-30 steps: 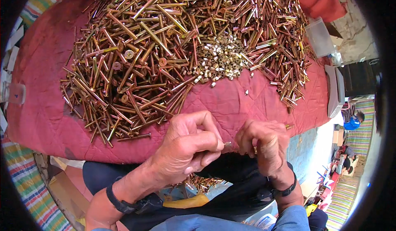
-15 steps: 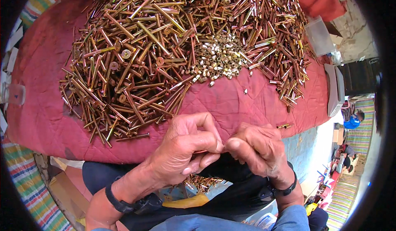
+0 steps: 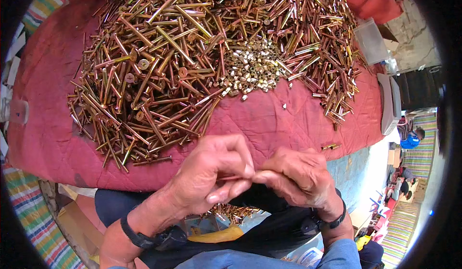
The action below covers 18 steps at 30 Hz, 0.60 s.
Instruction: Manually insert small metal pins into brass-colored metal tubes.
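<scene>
My left hand is closed in a pinch, with a thin reddish-brown shaft, apparently a bolt, showing between its fingers. Against its fingertips, my right hand is also pinched; whatever sits in its fingers is hidden. Both hands are held above my lap at the near edge of the red padded cloth. Beyond them lies a large heap of long brass-coloured bolts with flat cross-slotted heads. Small shiny metal nuts or caps form a pile in the middle.
More slim metal pieces are heaped at the right. A short loose piece lies near the right edge. A clear plastic box and a grey-white device stand at far right. More bolts lie below my hands. Another person sits in the background.
Both hands have shifted slightly left, staying pinched together at the fingertips. The view has moved a little; the heaps look unchanged.
</scene>
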Available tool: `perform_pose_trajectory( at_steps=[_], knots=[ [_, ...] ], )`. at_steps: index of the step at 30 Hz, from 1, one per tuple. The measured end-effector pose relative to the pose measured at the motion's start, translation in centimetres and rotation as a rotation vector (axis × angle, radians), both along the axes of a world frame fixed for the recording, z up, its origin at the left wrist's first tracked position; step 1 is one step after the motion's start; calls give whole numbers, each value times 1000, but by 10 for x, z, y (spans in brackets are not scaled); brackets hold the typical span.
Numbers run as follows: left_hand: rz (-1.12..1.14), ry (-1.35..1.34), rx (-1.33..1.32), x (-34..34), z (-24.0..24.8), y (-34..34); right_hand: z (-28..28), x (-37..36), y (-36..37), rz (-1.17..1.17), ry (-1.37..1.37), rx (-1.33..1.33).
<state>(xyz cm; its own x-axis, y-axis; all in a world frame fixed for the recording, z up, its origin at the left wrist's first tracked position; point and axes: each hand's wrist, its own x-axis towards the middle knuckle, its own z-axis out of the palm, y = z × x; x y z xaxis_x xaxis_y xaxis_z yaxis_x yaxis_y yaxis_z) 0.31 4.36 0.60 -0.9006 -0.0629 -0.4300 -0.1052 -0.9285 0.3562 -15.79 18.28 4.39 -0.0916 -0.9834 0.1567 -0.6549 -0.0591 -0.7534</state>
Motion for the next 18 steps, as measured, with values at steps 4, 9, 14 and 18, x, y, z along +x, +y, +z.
perform_pose_trajectory(
  at_steps=[4, 9, 14, 18],
  knots=[
    [-237, 228, -1225, 4, 17, 1, -1, -27, -3, -124, 246, -35],
    [317, -83, -2498, -10, -12, -17, -33, -87, -9, -427, 504, -194],
    [415, -316, -2782, -23, -21, -30, -42, -103, -32, -248, 881, -220],
    [370, -387, -2751, -30, -26, -30, -48, -109, -41, -257, 936, -173]
  ],
)
